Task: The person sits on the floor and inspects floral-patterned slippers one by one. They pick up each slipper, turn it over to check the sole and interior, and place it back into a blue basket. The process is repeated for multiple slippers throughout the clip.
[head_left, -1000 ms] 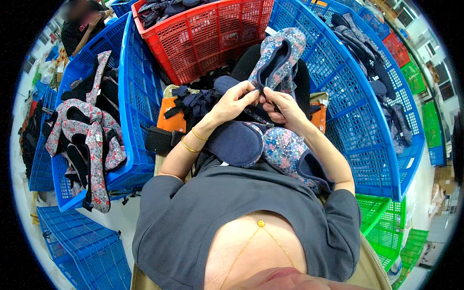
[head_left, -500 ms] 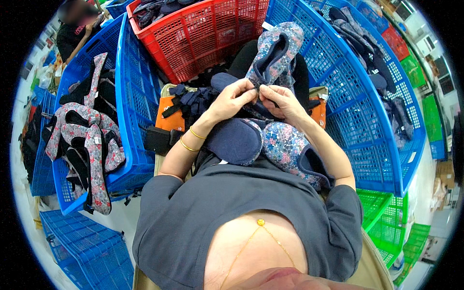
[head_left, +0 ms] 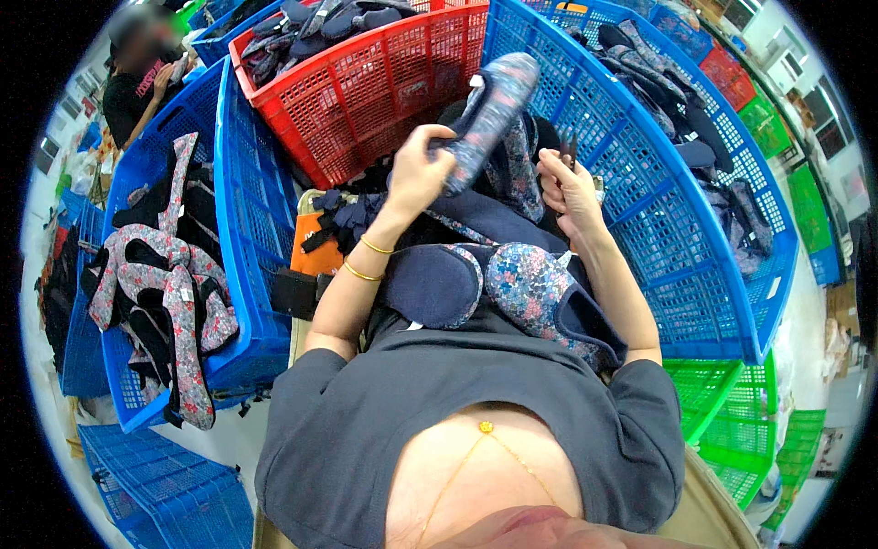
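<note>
Floral slippers (head_left: 530,274), two of soft cloth, lie near on the lap, the left one showing its rounded navy sole (head_left: 428,288). Beyond, the left hand (head_left: 421,174) has its fingers wrapped round one elongated, blurred slipper (head_left: 494,119), while the right hand (head_left: 572,194) pinches one small dark tool (head_left: 570,146); farther stands one red perforated plastic crate (head_left: 384,87), heaped with cloth footwear (head_left: 343,23).

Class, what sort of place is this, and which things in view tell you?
Probably a workshop or factory handling soft slippers: a red crate and a blue crate are heaped with fabric pieces, and the left hand holds a floral slipper.
</note>
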Action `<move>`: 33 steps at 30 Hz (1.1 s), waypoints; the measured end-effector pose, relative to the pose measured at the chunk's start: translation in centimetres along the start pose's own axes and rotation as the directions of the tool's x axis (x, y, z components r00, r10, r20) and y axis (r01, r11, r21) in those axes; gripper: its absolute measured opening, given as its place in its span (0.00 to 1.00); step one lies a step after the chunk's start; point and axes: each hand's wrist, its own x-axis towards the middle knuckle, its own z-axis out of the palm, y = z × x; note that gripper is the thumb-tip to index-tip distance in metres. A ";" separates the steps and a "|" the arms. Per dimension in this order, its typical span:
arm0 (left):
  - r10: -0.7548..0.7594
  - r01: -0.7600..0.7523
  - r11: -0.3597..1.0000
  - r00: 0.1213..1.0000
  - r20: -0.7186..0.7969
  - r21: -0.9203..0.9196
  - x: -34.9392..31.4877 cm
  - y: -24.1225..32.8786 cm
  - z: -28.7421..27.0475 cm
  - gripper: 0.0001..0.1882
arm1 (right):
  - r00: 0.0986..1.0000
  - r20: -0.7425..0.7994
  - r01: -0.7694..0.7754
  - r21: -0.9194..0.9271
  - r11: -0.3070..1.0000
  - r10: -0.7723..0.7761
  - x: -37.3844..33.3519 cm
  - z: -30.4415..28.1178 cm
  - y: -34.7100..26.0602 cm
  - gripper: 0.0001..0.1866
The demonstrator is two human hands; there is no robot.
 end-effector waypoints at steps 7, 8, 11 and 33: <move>-0.136 0.385 0.231 0.922 0.362 -0.893 -1.1 -3.8 -0.4 0.15 | 0.985 0.069 0.158 -0.042 0.987 -0.155 -0.7 3.0 -1.0 0.16; -0.187 0.437 0.216 0.896 0.402 -0.873 -1.5 -3.3 0.1 0.16 | 0.979 0.065 0.197 -0.034 0.980 -0.195 -1.0 3.3 -1.3 0.17; -0.233 0.590 0.241 0.806 0.544 -0.770 -2.3 -1.7 0.7 0.18 | 0.940 0.080 0.336 -0.042 0.941 -0.332 -0.4 3.3 -0.9 0.17; -0.107 0.526 0.386 0.841 0.530 -0.758 -3.4 0.3 1.0 0.23 | 0.651 0.219 0.690 -0.570 0.446 -0.727 -2.9 2.8 -4.9 0.15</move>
